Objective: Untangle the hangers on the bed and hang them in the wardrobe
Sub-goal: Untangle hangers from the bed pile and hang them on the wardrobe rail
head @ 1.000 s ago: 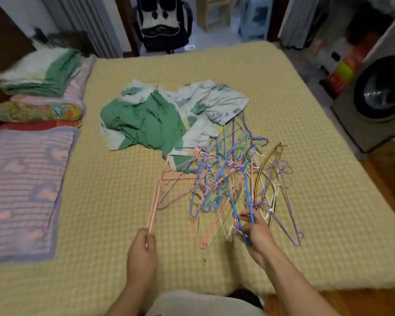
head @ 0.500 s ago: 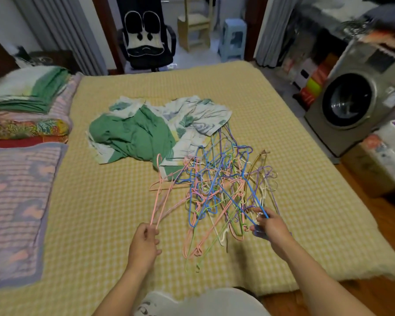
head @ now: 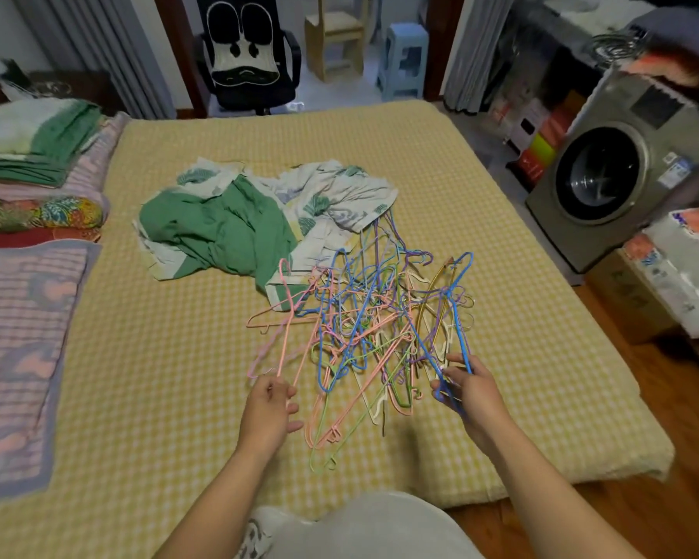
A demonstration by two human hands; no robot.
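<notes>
A tangled heap of thin wire hangers (head: 374,328) in pink, blue, purple, green and gold lies on the yellow checked bed (head: 186,357), right of centre. My left hand (head: 268,409) pinches the lower end of a pink hanger (head: 285,316) at the heap's left edge. At the near right side of the heap, my right hand (head: 467,391) grips a blue hanger (head: 459,312) that rises out of the tangle. No wardrobe is in view.
A crumpled green and white patterned cloth (head: 235,227) lies just behind the heap. Folded bedding (head: 37,143) is stacked at the left. A washing machine (head: 622,171) and boxes (head: 662,276) stand right of the bed; a black chair (head: 247,54) stands beyond it.
The view has tilted up, showing more of the room. Both hands keep their hangers and have lifted them a little, so the heap is raised and pulled toward me.
</notes>
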